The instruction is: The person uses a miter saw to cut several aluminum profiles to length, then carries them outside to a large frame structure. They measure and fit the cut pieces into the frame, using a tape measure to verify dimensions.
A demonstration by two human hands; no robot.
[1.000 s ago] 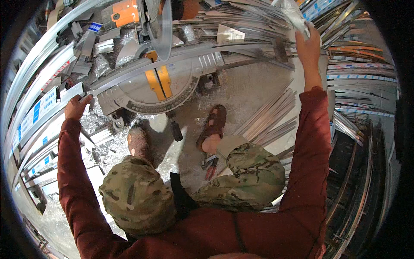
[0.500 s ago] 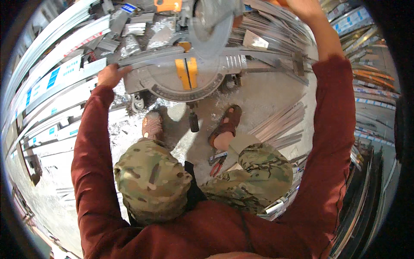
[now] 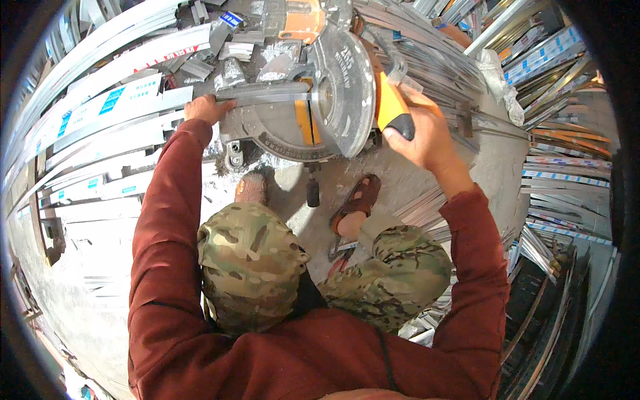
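A mitre saw stands on the floor ahead of my feet, its grey round table point(image 3: 263, 127) crossed by a yellow slot insert point(image 3: 304, 123). The blade guard point(image 3: 343, 93) is lowered over the right part of that table. My right hand point(image 3: 427, 137) is wrapped round the saw's orange and black handle point(image 3: 393, 110). At the left end of the fence point(image 3: 267, 92), my left hand point(image 3: 207, 110) is closed on a long metal profile point(image 3: 157, 122) reaching away to the left. The fingers partly hide where the profile meets the fence. The blade is covered by the guard.
Long wrapped profiles point(image 3: 113, 100) lie across the left side. Metal offcuts point(image 3: 240, 51) are scattered behind the saw. More strips and bars point(image 3: 567, 167) are stacked at the right. Red-handled pliers point(image 3: 339, 265) lie beside my right foot point(image 3: 357, 200).
My right hand has come down and inward with the saw handle, and the saw head has dropped toward the table. My left hand remains at the fence's left end; the whole view has shifted slightly.
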